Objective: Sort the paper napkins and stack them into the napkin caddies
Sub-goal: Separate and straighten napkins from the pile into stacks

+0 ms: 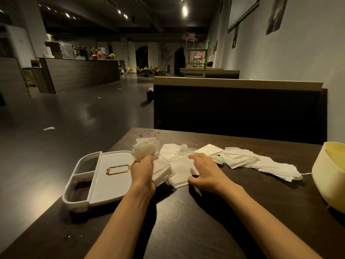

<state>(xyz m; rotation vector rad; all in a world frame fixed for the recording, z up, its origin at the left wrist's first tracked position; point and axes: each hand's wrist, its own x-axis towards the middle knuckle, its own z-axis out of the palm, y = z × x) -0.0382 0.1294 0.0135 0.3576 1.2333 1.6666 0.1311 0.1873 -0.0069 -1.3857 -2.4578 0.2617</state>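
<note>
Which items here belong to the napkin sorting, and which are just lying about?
Job: left hand gripping a napkin bundle; right hand resting on the loose napkins; white caddy.
Lying about: yellow container at right; crumbs on the table; paper scrap on the floor.

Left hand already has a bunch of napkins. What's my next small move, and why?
Probably lift the flat napkins under the right hand and add them to the bunch the left hand grips. The right hand rests on them holding nothing, other napkins lie scattered beyond, and the white caddy sits beside the left hand.
</note>
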